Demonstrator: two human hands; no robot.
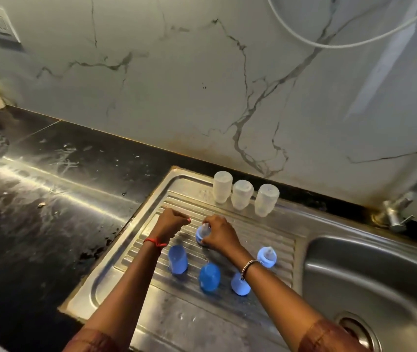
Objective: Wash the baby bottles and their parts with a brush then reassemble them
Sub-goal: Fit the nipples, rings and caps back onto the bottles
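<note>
Three clear bottle bodies [241, 194] stand upside down in a row at the back of the steel drainboard [166, 316]. My right hand [217, 233] grips a blue collar with a clear teat [202, 235] on the ridged part. My left hand [173, 221] hovers just left of it, fingers curled, holding nothing I can see. A second collar with teat [267, 256] stands to the right. Three blue caps [178, 259] [209, 276] [239, 285] stand in a row nearer me, the rightmost partly hidden behind my right wrist.
The sink basin [370, 283] with its drain lies to the right, a tap [400, 207] at the wall behind it. Wet black countertop [50, 189] stretches left. A white hose [329, 41] hangs against the marble wall. No brush is in view.
</note>
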